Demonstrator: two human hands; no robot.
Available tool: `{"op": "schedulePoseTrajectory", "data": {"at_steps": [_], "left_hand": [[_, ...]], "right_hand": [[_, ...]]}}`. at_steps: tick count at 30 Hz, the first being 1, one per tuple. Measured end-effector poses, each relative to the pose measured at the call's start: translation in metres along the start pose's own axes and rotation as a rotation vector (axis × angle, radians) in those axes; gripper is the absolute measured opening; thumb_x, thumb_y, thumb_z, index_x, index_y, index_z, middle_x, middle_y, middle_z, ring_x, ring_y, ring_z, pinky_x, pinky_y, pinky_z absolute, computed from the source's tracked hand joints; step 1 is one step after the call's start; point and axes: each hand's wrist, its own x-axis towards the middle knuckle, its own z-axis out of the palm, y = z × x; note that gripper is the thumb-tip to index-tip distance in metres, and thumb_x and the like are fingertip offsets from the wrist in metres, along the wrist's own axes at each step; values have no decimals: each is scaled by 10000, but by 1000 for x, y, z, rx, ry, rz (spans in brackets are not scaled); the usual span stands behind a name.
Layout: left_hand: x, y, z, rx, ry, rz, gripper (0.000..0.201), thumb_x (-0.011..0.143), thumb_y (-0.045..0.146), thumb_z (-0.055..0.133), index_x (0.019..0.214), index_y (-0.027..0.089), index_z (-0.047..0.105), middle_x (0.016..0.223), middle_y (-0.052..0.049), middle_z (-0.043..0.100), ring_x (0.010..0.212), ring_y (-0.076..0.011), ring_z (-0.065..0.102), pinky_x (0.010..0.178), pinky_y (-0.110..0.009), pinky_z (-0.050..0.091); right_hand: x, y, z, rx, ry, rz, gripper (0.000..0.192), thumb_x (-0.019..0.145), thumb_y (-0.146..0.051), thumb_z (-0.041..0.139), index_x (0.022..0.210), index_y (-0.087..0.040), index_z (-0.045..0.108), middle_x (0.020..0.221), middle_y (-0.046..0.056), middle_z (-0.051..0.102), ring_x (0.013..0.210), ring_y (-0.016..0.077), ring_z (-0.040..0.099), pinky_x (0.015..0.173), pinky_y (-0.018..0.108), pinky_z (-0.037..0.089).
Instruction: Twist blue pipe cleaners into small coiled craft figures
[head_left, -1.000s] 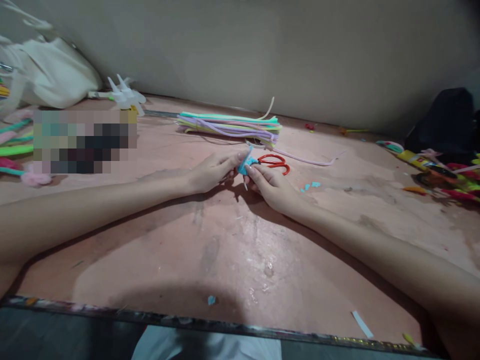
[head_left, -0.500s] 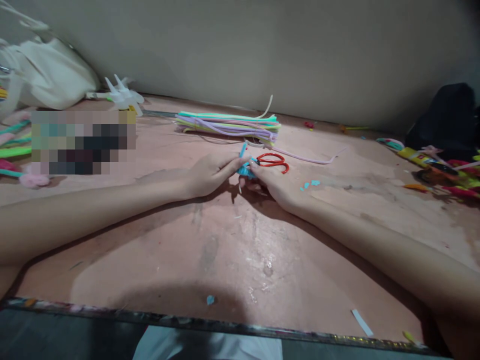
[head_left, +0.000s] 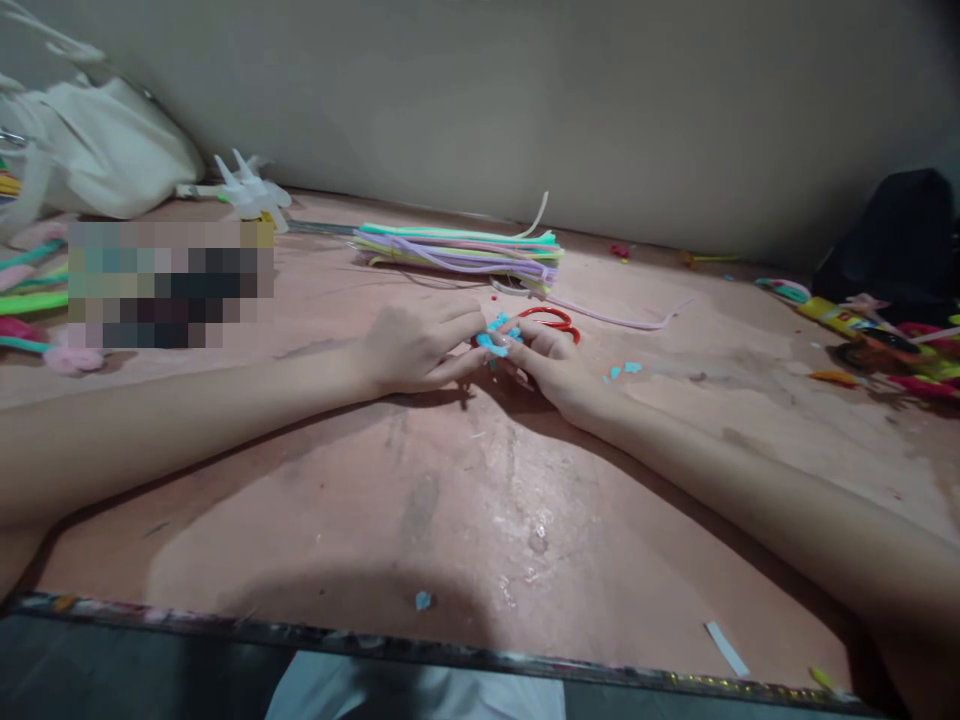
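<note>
Between my two hands is a small bent piece of light blue pipe cleaner (head_left: pixel 493 345), held just above the table. My left hand (head_left: pixel 427 342) pinches it from the left, with the back of the hand turned up. From the right, my right hand (head_left: pixel 559 372) grips the same piece between thumb and fingers. Red-handled scissors (head_left: pixel 551 318) lie right behind my right hand, their blades hidden. A bundle of pastel pipe cleaners (head_left: pixel 457 252) rests farther back.
Blue scraps (head_left: pixel 632 368) lie right of my hands, another blue scrap (head_left: pixel 423 601) near the front edge. A white bag (head_left: pixel 112 145) and a glue gun stand (head_left: pixel 251 190) are at back left. A yellow tube (head_left: pixel 829 314) and a dark bag (head_left: pixel 885 240) sit at right.
My left hand has turned over so its back faces up more. The blue piece's upright end no longer sticks up; the piece now looks bent and looped between my fingers.
</note>
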Motion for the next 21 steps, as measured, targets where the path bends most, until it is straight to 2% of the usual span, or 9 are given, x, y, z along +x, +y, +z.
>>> {"op": "schedulePoseTrajectory", "data": {"at_steps": [3, 5, 9, 14, 16, 18, 21], "left_hand": [[1, 3, 0, -102, -51, -103, 601, 1161, 504, 240, 838, 200, 647, 739, -58, 683, 686, -182, 617, 617, -316, 388], [3, 4, 0, -270, -91, -170, 580, 1161, 496, 240, 835, 204, 621, 717, -41, 657, 660, -174, 591, 637, -313, 414], [7, 9, 2, -739, -116, -348, 483, 1137, 535, 384, 820, 218, 565, 720, -21, 615, 707, -173, 601, 684, -304, 471], [8, 12, 9, -1128, -99, -591, 495, 1084, 576, 503, 736, 224, 506, 643, 11, 469, 573, -141, 456, 539, -293, 382], [8, 12, 12, -1214, -91, -665, 494, 1059, 582, 552, 725, 225, 484, 622, 34, 397, 517, -115, 366, 491, -278, 323], [8, 11, 16, -1238, -82, -677, 522, 1034, 617, 590, 709, 225, 474, 608, 42, 374, 505, -107, 351, 479, -267, 314], [8, 11, 18, -1151, -78, -645, 547, 1051, 680, 533, 753, 221, 541, 644, 4, 510, 589, -147, 518, 564, -282, 446]], "right_hand": [[-2, -2, 0, -105, -27, -112, 448, 919, -626, 811, 942, -212, 643, 777, -36, 597, 656, 112, 510, 610, 257, 432], [-4, -3, 0, -166, -30, -185, 410, 980, -610, 756, 976, -217, 643, 794, -30, 607, 679, 123, 538, 634, 269, 448], [-3, -2, -2, -359, 7, -342, 343, 1047, -538, 699, 940, -214, 654, 836, -2, 642, 753, 150, 585, 714, 299, 473], [-2, 1, -3, -425, 27, -430, 226, 1106, -414, 626, 992, -225, 675, 957, 24, 717, 875, 172, 636, 814, 317, 498], [-3, 2, -2, -385, 40, -407, 214, 1098, -417, 642, 997, -231, 671, 952, 15, 709, 856, 164, 627, 799, 308, 493], [-4, 2, 2, -296, 46, -300, 281, 1054, -500, 697, 976, -233, 664, 887, 4, 676, 763, 155, 587, 720, 301, 476], [-4, 0, 7, -75, 13, -31, 568, 1001, -761, 609, 808, -227, 629, 658, -10, 532, 599, 157, 470, 589, 311, 420]]}}
